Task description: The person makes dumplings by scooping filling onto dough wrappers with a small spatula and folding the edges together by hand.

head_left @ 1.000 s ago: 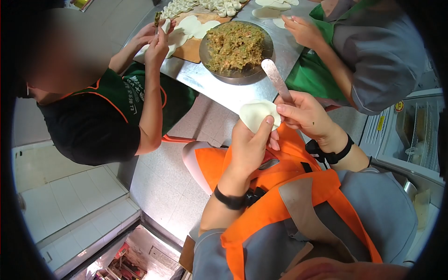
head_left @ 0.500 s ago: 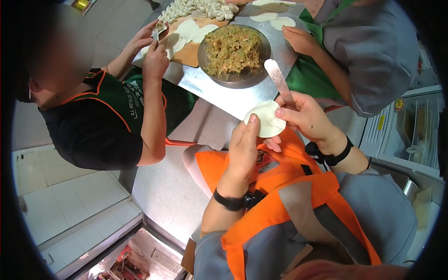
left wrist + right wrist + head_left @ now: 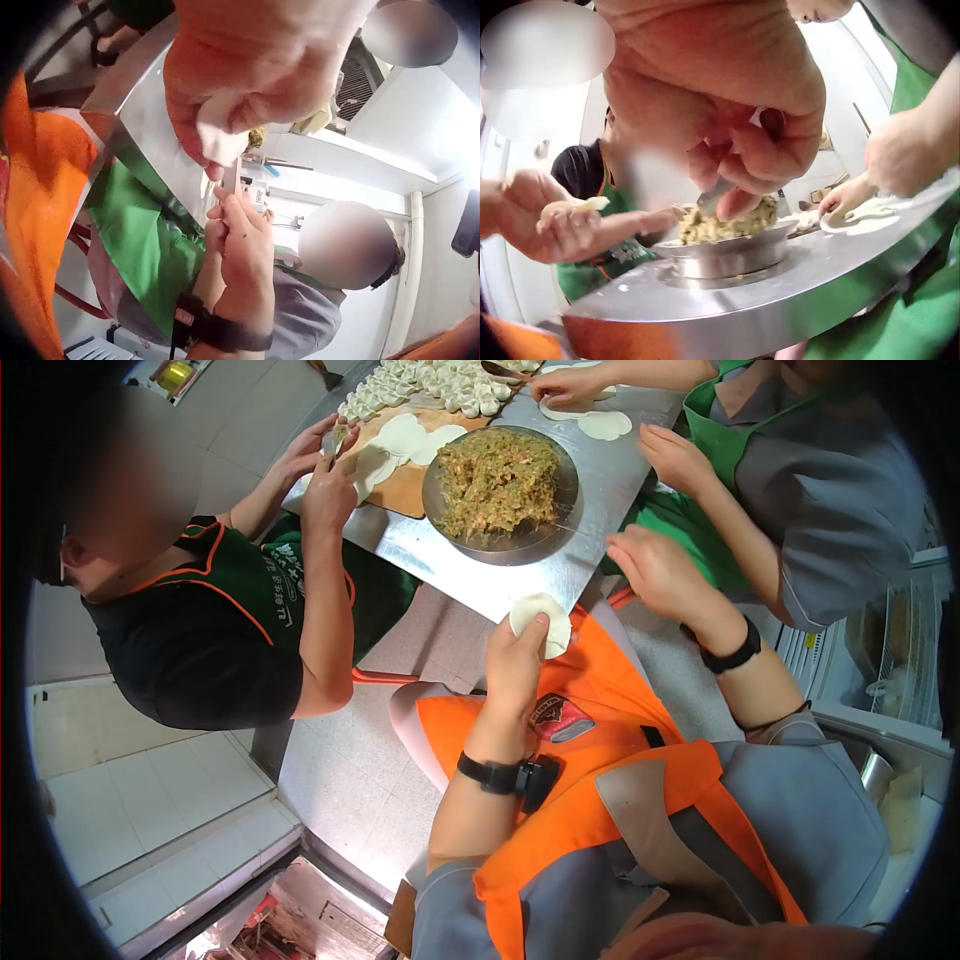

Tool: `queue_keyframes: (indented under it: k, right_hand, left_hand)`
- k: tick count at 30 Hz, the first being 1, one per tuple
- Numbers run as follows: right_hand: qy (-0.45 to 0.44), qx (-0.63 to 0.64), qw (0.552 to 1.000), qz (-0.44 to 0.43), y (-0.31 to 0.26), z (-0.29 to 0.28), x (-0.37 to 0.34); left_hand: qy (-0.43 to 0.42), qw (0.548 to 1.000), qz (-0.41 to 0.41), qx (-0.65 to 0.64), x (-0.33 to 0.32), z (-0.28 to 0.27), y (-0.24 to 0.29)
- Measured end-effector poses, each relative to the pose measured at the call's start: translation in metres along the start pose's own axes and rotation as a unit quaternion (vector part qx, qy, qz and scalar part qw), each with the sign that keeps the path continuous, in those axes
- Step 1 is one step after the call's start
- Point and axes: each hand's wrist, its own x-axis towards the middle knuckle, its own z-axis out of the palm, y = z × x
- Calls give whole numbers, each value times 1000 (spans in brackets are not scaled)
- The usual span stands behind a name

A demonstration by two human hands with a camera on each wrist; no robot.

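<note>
The left hand [image 3: 515, 668] pinches a round, pale dough wrapper [image 3: 540, 622] between thumb and fingers, holding it by the near corner of the bench [image 3: 370, 548], above the orange apron [image 3: 600, 675]. To its right, the right hand [image 3: 662, 572] has its fingers curled around a metal spatula [image 3: 716, 196], whose blade points left toward a mound of greenish filling [image 3: 500, 478]. Whether the blade touches the filling is unclear. The filling sits in a round metal bowl [image 3: 440, 525] on the bench. Far left of the bowl, more wrappers [image 3: 404, 434] overlap on a wooden board [image 3: 402, 500], with rows of shaped dumplings [image 3: 430, 384] at the far end. On the left, a person in a dark green apron [image 3: 265, 585] holds a wrapper with some filling; on the right, another in a brighter green apron [image 3: 680, 545] touches wrappers lying on the bench.
</note>
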Motion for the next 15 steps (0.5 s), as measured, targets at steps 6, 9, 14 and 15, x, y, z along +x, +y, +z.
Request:
queue_keyframes:
  k: [6, 9, 14, 15]
  right_hand:
    - [18, -74, 995, -67, 12, -5, 49]
    - [22, -93, 992, -87, 17, 4, 64]
    - [-74, -93, 990, -71, 20, 8, 75]
    - [-100, -87, 989, -67, 20, 7, 76]
  left_hand:
    - [9, 988, -41, -150, 17, 1, -10]
    - [-4, 980, -64, -187, 21, -8, -11]
    - [68, 980, -74, -173, 22, -14, -6]
    - [86, 978, -74, -173, 24, -14, -5]
